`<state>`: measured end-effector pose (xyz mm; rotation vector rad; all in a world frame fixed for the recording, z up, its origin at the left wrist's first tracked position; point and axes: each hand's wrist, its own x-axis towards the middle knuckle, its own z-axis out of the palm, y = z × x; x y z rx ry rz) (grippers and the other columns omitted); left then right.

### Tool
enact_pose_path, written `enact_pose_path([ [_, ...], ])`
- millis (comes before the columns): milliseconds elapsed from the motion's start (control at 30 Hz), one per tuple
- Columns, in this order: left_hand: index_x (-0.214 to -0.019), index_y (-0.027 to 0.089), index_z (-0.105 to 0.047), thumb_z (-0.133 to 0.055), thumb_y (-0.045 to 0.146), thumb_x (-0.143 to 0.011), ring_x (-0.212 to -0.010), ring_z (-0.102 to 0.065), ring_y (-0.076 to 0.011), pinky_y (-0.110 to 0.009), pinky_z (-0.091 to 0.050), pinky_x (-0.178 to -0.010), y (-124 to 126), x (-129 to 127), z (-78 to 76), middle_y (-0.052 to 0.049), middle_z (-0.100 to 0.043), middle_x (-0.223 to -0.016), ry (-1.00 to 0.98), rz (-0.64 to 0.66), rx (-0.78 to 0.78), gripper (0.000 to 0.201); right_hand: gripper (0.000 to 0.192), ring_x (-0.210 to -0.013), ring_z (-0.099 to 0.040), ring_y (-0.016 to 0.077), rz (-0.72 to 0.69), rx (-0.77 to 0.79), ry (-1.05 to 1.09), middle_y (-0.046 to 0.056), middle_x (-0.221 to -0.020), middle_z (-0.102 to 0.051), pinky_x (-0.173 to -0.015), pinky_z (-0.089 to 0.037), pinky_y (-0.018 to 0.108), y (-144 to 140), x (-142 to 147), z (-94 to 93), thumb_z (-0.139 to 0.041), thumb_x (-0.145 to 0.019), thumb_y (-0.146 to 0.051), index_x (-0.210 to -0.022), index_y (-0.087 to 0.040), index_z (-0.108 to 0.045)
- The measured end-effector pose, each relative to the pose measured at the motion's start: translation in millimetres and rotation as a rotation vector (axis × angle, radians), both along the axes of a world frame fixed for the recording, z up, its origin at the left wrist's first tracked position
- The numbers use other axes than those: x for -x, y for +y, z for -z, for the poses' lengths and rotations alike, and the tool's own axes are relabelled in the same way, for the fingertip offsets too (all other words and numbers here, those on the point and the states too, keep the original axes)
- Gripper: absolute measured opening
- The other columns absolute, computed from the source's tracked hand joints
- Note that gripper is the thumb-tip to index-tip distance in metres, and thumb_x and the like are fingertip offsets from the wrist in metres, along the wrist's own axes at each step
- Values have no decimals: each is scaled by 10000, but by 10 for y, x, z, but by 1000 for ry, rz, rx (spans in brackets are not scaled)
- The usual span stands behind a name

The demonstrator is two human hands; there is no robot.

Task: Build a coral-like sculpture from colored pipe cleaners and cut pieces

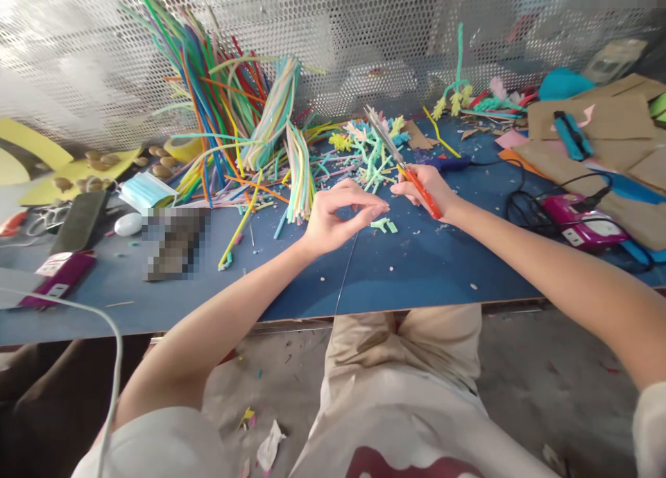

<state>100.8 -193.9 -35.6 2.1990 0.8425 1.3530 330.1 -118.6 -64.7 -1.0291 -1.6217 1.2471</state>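
Above the middle of the blue table, my left hand (pixel 338 218) has thumb and index finger pressed together in a pinch; whatever lies between the tips is too small to make out. A thin dark strand (pixel 345 273) runs from under this hand down over the table edge. My right hand (pixel 429 186) grips a pair of scissors (pixel 420 188) with orange-red handles, blades pointing up and away to the left. Below the fingertips lies a small pale green branched piece (pixel 383 225). Just beyond the hands is a heap of pastel fuzzy branched pieces (pixel 372 148).
Bundles of coloured pipe cleaners (pixel 218 110) lean on the perforated metal screen (pixel 374 41). A purple glue gun (pixel 442 162) trails a black cable to a magenta power box (pixel 583 221). Cardboard pieces (pixel 593 121) lie right. A face mask (pixel 146 192) and white mouse (pixel 128 224) sit left.
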Motion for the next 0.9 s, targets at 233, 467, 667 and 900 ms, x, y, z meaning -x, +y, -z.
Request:
enact_pose_path([
  [233,-892,302,-822,-690,533,-948,-775,-675,-201,-418,-547,-852,-32,3,1,-37,-808,-860,-20,-11,-6,272,418,-511,-359,94,7,10,6,-73,-597,-435,-499,-259,298,-3,8,0,-883,-718,-426,-779,-229,-519],
  [467,-886,254,-742,-695,511,-944,-778,-661,-183,-377,-540,-804,-18,29,1,-58,-781,-881,-58,57,34,268,403,-533,-371,98,-8,-15,-3,-69,-616,-443,-504,-287,295,17,-10,37,-883,-718,-426,-788,-226,-540],
  [667,-831,221,-613,-637,504,-970,-738,-616,-163,-325,-502,-719,183,116,96,-44,-679,-803,-14,52,65,316,400,-493,-347,87,6,13,40,-78,-581,-423,-474,-260,286,15,-3,36,-887,-725,-406,-791,-228,-535],
  [900,-892,197,-676,-549,321,-989,-810,-608,-177,-309,-465,-771,475,234,203,-39,-681,-832,519,-44,-112,202,432,-438,-277,57,86,44,239,-90,-535,-346,-410,-182,260,-18,2,-49,-896,-716,-493,-735,-218,-563],
])
